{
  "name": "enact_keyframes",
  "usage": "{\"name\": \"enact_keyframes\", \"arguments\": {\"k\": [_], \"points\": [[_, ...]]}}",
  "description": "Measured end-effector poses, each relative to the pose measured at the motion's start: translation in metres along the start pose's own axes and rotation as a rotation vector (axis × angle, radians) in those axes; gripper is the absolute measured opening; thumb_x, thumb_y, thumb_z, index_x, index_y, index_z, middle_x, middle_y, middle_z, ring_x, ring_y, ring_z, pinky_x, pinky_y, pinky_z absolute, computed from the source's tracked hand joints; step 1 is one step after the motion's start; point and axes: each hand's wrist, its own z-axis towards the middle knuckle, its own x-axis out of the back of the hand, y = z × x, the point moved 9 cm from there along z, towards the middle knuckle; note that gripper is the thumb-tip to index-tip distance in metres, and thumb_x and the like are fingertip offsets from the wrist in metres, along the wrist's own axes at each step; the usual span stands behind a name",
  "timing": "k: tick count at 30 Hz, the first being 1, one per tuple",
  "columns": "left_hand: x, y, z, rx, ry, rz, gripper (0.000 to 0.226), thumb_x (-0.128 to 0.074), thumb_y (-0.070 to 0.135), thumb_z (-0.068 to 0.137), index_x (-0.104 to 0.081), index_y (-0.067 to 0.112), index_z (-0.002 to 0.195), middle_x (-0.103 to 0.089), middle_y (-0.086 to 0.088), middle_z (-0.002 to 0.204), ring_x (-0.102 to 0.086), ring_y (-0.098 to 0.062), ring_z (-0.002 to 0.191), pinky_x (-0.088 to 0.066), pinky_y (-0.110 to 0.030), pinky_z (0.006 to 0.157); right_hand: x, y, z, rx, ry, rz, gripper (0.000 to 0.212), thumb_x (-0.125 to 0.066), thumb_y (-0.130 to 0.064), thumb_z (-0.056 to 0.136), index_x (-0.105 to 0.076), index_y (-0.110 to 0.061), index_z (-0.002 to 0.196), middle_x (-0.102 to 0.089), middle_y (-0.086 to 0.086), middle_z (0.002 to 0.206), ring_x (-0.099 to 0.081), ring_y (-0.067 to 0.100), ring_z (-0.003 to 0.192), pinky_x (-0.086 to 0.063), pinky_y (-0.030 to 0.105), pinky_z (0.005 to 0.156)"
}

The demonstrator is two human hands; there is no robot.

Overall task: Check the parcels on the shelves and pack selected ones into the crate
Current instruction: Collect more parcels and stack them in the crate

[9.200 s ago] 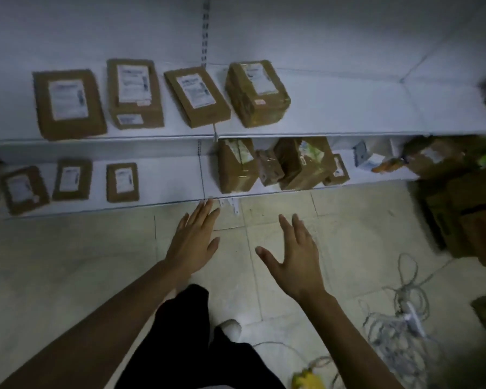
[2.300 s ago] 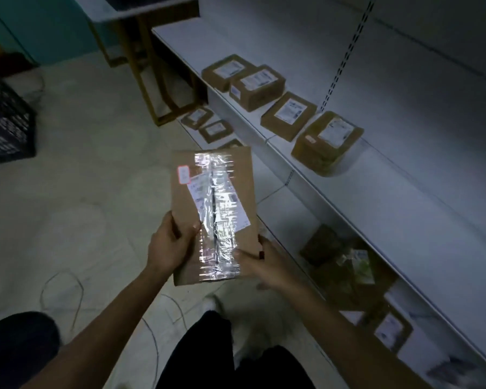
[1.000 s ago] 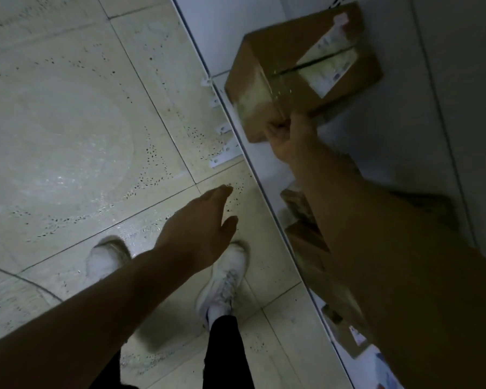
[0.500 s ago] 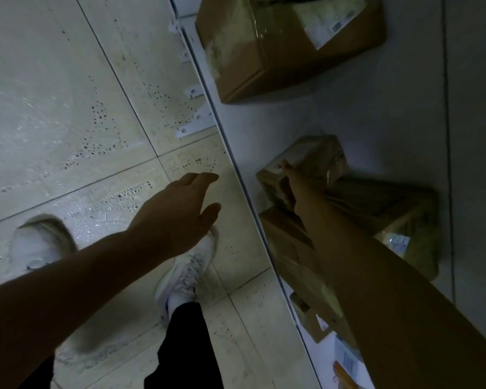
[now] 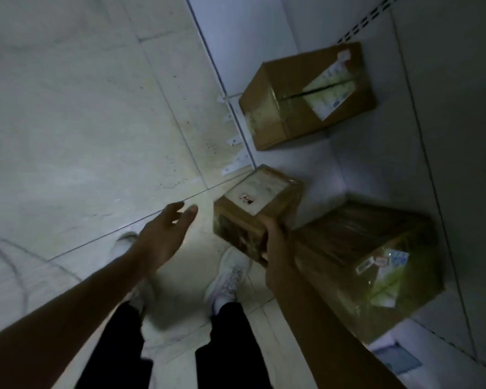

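Observation:
My right hand (image 5: 277,248) grips a small brown taped parcel (image 5: 257,203) by its near end and holds it over the front edge of the low white shelf (image 5: 320,169). A pale label faces up on the parcel. My left hand (image 5: 166,234) hovers just left of it with relaxed, spread fingers, holding nothing. A larger labelled box (image 5: 306,96) stands farther along the shelf. Another big taped box (image 5: 376,265) sits to the right of my right forearm. No crate is in view.
Pale floor tiles (image 5: 82,122) fill the left half, with a cable (image 5: 9,265) curling at the left edge. My white shoes (image 5: 227,279) stand close to the shelf front. White tags (image 5: 233,141) line the shelf edge. A blue-white item (image 5: 399,357) lies lower right.
My right hand has let go of the large box, gripped the small parcel and lifted it off the shelf toward me. The left hand has stayed out beside it.

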Motion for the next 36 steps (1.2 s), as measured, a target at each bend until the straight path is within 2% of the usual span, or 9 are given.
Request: {"name": "enact_keyframes", "arguments": {"k": [4,8,11,14,19,23,27,33,36], "points": [[0.053,-0.006,-0.065,0.161,-0.121,-0.321,0.067,-0.04,0.071,0.084,-0.054,0.023,0.128,-0.054,-0.001,0.135,-0.05,-0.021,0.123,-0.036,-0.042,0.107,-0.052,0.01,-0.111,-0.007,-0.233,-0.018,0.073,-0.08,-0.034,0.056,-0.06,-0.023,0.126,-0.068,0.004,0.119,-0.066,0.023,0.102,-0.056,0.033,0.075],[0.103,0.002,-0.139,0.127,-0.172,-0.544,0.066,-0.042,0.077,0.072,-0.058,0.036,0.122,-0.064,0.002,0.123,-0.058,-0.02,0.115,-0.043,-0.045,0.101,-0.093,-0.024,-0.207,0.18,-0.467,-0.024,0.073,-0.074,-0.03,0.06,-0.056,-0.025,0.13,-0.067,0.003,0.12,-0.064,0.023,0.109,-0.053,0.039,0.088],[0.133,0.034,-0.199,-0.041,-0.134,-0.636,0.06,-0.043,0.068,0.081,-0.056,0.031,0.126,-0.069,0.001,0.117,-0.063,-0.02,0.111,-0.047,-0.044,0.098,-0.105,-0.062,-0.272,0.329,-0.596,-0.053,0.072,-0.068,-0.031,0.061,-0.056,-0.021,0.132,-0.065,0.005,0.124,-0.06,0.027,0.116,-0.048,0.043,0.095],[0.177,0.085,-0.268,-0.276,0.023,-0.661,0.067,-0.048,0.065,0.076,-0.054,0.025,0.13,-0.066,-0.002,0.122,-0.06,-0.023,0.117,-0.046,-0.046,0.1,-0.112,-0.112,-0.346,0.439,-0.718,-0.062,0.073,-0.063,-0.028,0.062,-0.054,-0.009,0.131,-0.067,0.005,0.121,-0.062,0.022,0.112,-0.05,0.034,0.089],[0.271,0.171,-0.397,-0.616,0.239,-0.752,0.07,-0.041,0.061,0.078,-0.052,0.018,0.132,-0.064,-0.008,0.124,-0.059,-0.028,0.117,-0.044,-0.05,0.101,-0.142,-0.198,-0.514,0.739,-0.934,-0.06,0.066,-0.064,-0.026,0.074,-0.047,-0.019,0.138,-0.062,0.004,0.13,-0.058,0.023,0.119,-0.046,0.043,0.1],[0.338,0.207,-0.477,-0.764,0.311,-0.823,0.048,-0.045,0.057,0.085,-0.059,0.027,0.121,-0.07,0.002,0.114,-0.064,-0.016,0.109,-0.047,-0.039,0.093,-0.17,-0.242,-0.621,0.92,-0.941,-0.024,0.054,-0.058,-0.025,0.081,-0.053,-0.023,0.135,-0.064,0.001,0.124,-0.061,0.021,0.114,-0.05,0.042,0.093],[0.389,0.225,-0.528,-0.892,0.351,-0.822,0.047,-0.052,0.064,0.08,-0.058,0.038,0.118,-0.069,0.01,0.115,-0.063,-0.008,0.109,-0.047,-0.038,0.093,-0.197,-0.263,-0.695,1.046,-0.919,0.018,0.033,-0.057,-0.027,0.089,-0.062,-0.032,0.121,-0.07,-0.007,0.113,-0.065,0.011,0.106,-0.052,0.038,0.091],[0.448,0.24,-0.563,-1.022,0.694,-0.532,0.089,-0.062,0.067,0.063,-0.023,0.054,0.142,-0.037,0.019,0.146,-0.044,0.006,0.126,-0.046,-0.025,0.101,-0.256,-0.263,-0.716,0.751,-1.027,0.198,0.034,-0.046,-0.036,0.094,-0.062,-0.023,0.121,-0.07,0.002,0.114,-0.061,0.023,0.113,-0.049,0.041,0.093],[0.463,0.251,-0.574,-0.961,1.033,-0.227,0.097,-0.056,0.079,0.06,-0.016,0.052,0.144,-0.011,0.017,0.157,-0.018,-0.003,0.143,-0.033,-0.04,0.113,-0.291,-0.254,-0.707,0.474,-1.113,0.232,0.049,-0.044,-0.053,0.091,-0.064,-0.02,0.122,-0.069,0.009,0.116,-0.059,0.029,0.118,-0.042,0.047,0.104]]}}
